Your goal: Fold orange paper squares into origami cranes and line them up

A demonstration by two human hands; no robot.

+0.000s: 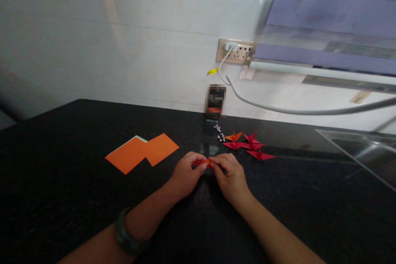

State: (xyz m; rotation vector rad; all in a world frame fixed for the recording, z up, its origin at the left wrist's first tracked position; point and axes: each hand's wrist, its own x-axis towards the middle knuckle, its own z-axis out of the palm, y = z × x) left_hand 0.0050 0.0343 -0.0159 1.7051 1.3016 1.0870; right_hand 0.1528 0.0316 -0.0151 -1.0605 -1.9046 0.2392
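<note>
Between my two hands is a small piece of folded orange paper (208,164), mostly covered by the fingers. My left hand (188,175) pinches its left end between thumb and fingers. At the other end, my right hand (230,176) is closed on the same paper, thumb and fingertips pressed together. Several folded paper cranes, red ones (260,155) and an orange one (234,136), sit on the dark counter just beyond my right hand. To the left of my left hand lie orange paper sheets (126,156), with a pale green edge showing under them.
A phone (215,101) with a blurred screen leans on the wall, a beaded strap (219,133) trailing from it. A white cable (278,110) runs from the wall socket (236,51). The metal sink (368,148) is at the right edge of the black counter (62,198).
</note>
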